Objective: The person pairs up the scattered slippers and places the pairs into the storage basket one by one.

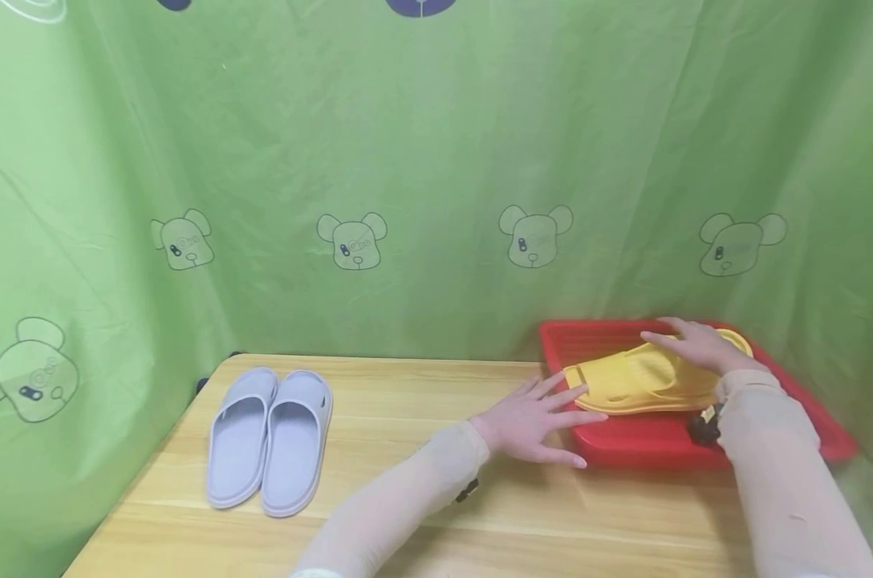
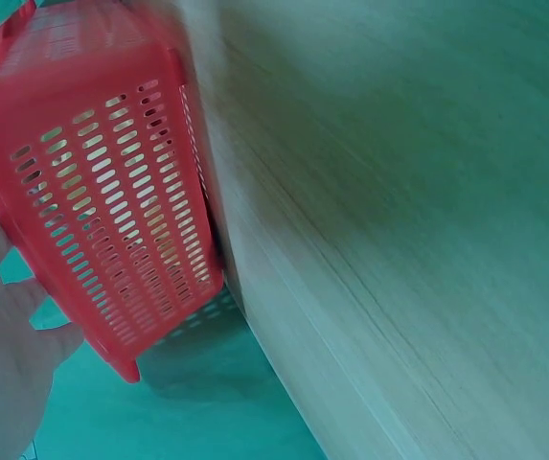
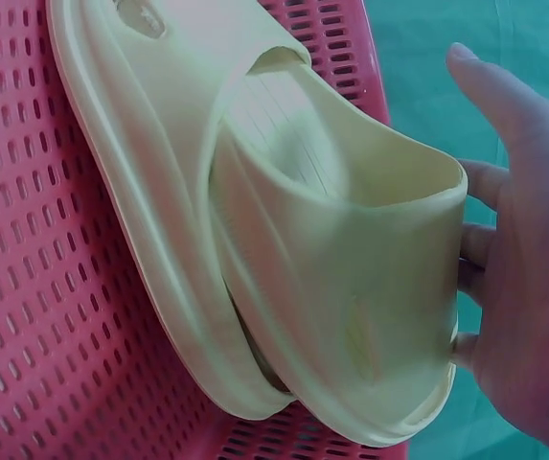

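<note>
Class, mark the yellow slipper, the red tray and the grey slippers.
yellow slipper (image 1: 646, 377), head view, on its upper strap.
red tray (image 1: 646, 451), head view, on its near wall.
grey slippers (image 1: 270, 437), head view, on the pair's insoles.

Right hand on yellow slippers in red tray, left hand seemingly touching the tray's edge.

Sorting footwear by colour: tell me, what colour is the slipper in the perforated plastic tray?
Yellow slipper; head view.

A pair of lilac slippers lies side by side on the wooden table before a green curtain.
</note>
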Action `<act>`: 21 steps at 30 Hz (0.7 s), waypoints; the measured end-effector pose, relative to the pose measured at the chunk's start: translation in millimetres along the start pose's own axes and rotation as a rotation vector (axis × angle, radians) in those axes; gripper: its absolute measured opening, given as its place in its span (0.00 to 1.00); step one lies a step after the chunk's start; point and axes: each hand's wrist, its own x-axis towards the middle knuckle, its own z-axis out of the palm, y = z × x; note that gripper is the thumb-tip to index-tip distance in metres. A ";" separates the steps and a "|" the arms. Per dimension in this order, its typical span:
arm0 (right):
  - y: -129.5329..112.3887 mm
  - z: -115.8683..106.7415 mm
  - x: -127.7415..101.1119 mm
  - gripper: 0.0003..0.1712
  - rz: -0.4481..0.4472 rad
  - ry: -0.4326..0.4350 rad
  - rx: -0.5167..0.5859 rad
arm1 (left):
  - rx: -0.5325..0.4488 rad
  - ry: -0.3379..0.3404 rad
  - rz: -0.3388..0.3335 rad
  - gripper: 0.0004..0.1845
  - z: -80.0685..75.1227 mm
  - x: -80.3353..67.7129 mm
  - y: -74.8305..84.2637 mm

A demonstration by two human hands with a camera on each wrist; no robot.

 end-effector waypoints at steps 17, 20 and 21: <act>5.6 3.5 4.5 0.51 0.020 -0.039 0.025 | 0.001 0.000 -0.016 0.40 -1.1 0.5 -0.8; 10.7 8.7 4.8 0.50 0.027 -0.044 0.034 | 0.002 -0.005 -0.017 0.41 -2.0 0.2 0.4; 12.0 10.6 4.4 0.50 0.028 -0.045 0.033 | 0.002 -0.007 -0.016 0.41 -2.0 0.2 0.9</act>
